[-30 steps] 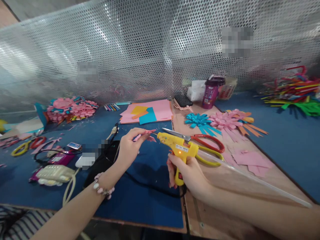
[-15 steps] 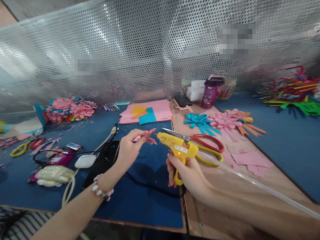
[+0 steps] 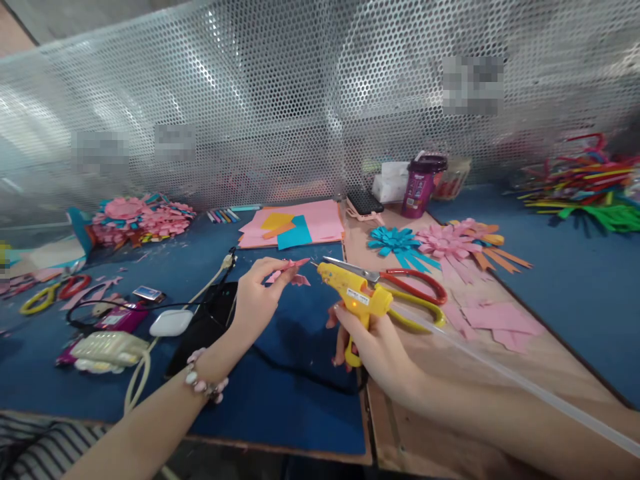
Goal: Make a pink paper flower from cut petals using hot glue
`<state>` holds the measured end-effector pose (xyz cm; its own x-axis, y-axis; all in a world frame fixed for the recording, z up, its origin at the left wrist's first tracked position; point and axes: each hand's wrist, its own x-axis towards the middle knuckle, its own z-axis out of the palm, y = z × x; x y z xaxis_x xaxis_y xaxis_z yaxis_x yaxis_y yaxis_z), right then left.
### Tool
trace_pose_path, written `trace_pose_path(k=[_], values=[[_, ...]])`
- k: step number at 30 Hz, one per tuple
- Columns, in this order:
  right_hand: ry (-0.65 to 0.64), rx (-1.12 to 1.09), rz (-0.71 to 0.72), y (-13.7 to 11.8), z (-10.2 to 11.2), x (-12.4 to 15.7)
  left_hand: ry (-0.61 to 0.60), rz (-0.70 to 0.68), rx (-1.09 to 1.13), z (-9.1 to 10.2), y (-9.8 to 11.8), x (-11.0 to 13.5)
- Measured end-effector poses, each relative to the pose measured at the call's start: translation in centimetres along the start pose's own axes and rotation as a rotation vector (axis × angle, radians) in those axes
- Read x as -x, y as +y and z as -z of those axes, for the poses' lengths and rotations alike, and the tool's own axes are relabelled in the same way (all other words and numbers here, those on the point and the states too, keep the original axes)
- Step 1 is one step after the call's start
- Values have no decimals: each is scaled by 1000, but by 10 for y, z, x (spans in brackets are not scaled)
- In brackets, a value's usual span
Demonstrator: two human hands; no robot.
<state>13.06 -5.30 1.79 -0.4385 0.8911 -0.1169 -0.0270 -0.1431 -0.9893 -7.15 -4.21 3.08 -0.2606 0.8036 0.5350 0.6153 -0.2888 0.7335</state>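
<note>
Between the fingertips of my left hand (image 3: 260, 291) is a small folded piece of pink paper (image 3: 299, 279), held above the blue table. My right hand (image 3: 373, 337) is wrapped round the handle of a yellow hot glue gun (image 3: 350, 291), whose orange light is lit. The gun's nozzle points left at the pink paper, with a small gap between them. A long clear glue stick (image 3: 520, 379) sticks out of the gun's back. Behind the gun lie scissors (image 3: 415, 283) with one red and one yellow handle.
Blue and pink paper flowers (image 3: 395, 241) lie at the right, near pink scraps (image 3: 503, 320). Coloured paper sheets (image 3: 320, 220) are stacked at the back, beside a purple cup (image 3: 421, 190). A power strip (image 3: 110, 348) and cables lie at the left. A perforated metal screen (image 3: 280, 100) stands behind.
The glue gun has moved slightly right, so its nozzle sits a little farther from the pink paper. My left hand has hardly moved; the paper's folds have shifted a little.
</note>
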Motion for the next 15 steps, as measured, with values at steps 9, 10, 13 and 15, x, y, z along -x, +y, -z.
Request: trace_pose_path(k=[9, 10, 13, 15], values=[[-66, -63, 97, 1, -3, 8, -21, 245, 142, 0, -11, -3], [-62, -68, 89, 1, -3, 9, -23, 264, 167, -1, -10, -3], [-7, -80, 109, -4, -3, 5, -10, 352, 344, -3, -6, -5], [40, -85, 147, -14, -1, -3, -9, 462, 592, 1, -3, -10]])
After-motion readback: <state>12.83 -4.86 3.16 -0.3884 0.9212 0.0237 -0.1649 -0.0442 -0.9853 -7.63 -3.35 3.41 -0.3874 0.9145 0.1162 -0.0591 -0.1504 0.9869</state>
